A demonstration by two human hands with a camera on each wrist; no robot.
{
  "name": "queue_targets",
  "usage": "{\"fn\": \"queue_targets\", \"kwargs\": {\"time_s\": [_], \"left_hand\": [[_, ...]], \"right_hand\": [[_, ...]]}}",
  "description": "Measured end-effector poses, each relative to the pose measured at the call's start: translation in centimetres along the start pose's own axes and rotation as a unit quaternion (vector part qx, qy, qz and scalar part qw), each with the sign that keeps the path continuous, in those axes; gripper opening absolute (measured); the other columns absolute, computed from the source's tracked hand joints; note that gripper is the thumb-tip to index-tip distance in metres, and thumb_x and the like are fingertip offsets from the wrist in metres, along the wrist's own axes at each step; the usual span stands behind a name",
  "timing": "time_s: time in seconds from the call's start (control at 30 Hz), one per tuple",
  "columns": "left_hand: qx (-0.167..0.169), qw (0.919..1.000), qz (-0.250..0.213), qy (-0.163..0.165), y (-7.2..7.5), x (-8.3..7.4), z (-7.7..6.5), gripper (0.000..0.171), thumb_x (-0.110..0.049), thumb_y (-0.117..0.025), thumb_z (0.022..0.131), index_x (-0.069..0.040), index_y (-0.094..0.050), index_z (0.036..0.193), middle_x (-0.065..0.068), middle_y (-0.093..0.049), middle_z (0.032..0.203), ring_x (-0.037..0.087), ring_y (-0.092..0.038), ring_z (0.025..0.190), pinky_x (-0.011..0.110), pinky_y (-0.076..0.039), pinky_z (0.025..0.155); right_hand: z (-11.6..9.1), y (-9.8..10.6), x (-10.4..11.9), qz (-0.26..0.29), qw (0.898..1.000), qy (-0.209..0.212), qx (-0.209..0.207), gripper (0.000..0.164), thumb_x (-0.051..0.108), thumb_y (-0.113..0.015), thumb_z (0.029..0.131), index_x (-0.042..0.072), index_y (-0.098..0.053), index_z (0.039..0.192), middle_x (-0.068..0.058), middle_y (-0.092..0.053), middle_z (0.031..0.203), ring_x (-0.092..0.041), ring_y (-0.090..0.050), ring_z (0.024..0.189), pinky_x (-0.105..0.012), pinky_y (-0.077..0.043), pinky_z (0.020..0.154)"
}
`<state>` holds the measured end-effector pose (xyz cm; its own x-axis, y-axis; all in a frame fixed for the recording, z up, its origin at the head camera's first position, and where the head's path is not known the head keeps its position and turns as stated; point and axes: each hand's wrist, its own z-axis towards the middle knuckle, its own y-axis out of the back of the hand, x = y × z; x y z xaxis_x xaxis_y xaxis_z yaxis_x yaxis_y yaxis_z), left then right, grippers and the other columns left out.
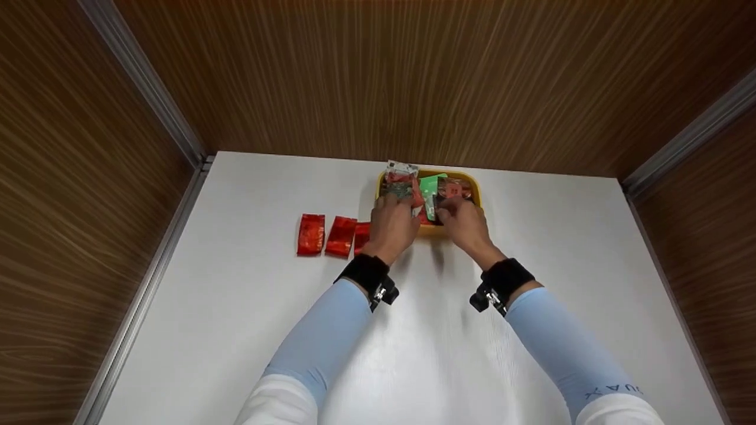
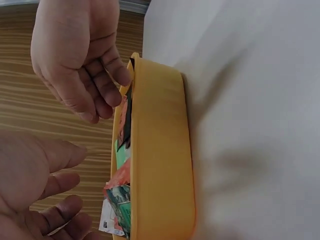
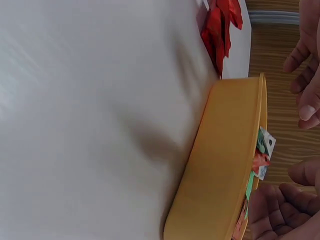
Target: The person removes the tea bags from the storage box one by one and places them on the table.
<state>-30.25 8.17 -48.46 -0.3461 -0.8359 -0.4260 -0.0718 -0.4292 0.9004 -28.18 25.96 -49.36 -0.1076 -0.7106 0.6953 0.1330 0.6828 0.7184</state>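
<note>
A yellow bin [image 1: 433, 231] holds several packets: a green one [image 1: 432, 188], a dark one with a red patch [image 1: 453, 188], and a red and dark green one [image 2: 120, 204] with a white end poking past the rim. My left hand [image 1: 394, 227] hovers over the bin's left part, fingers loosely bent and spread, nothing in them. Over the right part is my right hand [image 1: 466, 227], close by the dark packet. In the left wrist view, the right hand's fingers [image 2: 102, 86] hang half curled around nothing. Both hands hide part of the bin's contents.
Left of the bin, three shiny red packets lie on the white table [image 1: 236, 295] in a row: one at the far left [image 1: 311, 235], one in the middle [image 1: 341, 237], one [image 1: 361, 237] partly behind my left hand. Wood-grain panels [image 1: 378, 77] enclose the table's back and sides.
</note>
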Motion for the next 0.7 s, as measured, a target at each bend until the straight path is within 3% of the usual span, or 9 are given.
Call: {"fn": "queue_targets", "kwargs": {"time_s": [0.17,0.37,0.57,0.7], "left_hand": [[0.002,0.9998,0.015,-0.014,-1.7,-0.8,0.7,0.035,-0.031,-0.069,0.103,-0.013,-0.071,0.133,0.014,-0.067,0.127,0.031,-0.059,0.119,0.049,-0.055,0.093],[0.009,0.9990,0.038,-0.024,-3.2,-1.1,0.7,0.041,-0.035,-0.068,0.103,-0.013,-0.067,0.138,0.011,-0.065,0.129,0.029,-0.061,0.118,0.046,-0.055,0.096],[0.037,0.9985,0.030,-0.029,-4.1,-1.4,0.3,0.050,-0.043,-0.066,0.104,-0.014,-0.061,0.145,0.008,-0.062,0.139,0.026,-0.061,0.124,0.045,-0.052,0.105],[0.034,0.9984,0.030,-0.033,-4.5,-1.6,0.2,0.051,-0.043,-0.064,0.105,-0.013,-0.059,0.147,0.008,-0.062,0.140,0.027,-0.062,0.124,0.045,-0.053,0.104]], "right_hand": [[1.9,0.8,-0.7,-0.077,0.996,-0.023,-0.026,0.029,0.021,-0.061,0.103,-0.001,-0.071,0.119,-0.020,-0.075,0.110,-0.037,-0.070,0.102,-0.053,-0.055,0.087],[3.5,0.8,-1.2,-0.145,0.987,-0.025,-0.056,0.032,0.027,-0.060,0.106,-0.002,-0.072,0.108,-0.028,-0.073,0.110,-0.045,-0.070,0.105,-0.059,-0.055,0.089],[4.3,0.6,-1.7,-0.170,0.981,-0.089,-0.029,0.039,0.034,-0.056,0.107,-0.001,-0.071,0.110,-0.027,-0.073,0.115,-0.043,-0.070,0.107,-0.057,-0.055,0.092],[4.4,0.5,-1.9,-0.178,0.977,-0.116,-0.015,0.044,0.039,-0.055,0.107,-0.001,-0.072,0.110,-0.027,-0.073,0.119,-0.043,-0.070,0.110,-0.058,-0.056,0.093]]}}
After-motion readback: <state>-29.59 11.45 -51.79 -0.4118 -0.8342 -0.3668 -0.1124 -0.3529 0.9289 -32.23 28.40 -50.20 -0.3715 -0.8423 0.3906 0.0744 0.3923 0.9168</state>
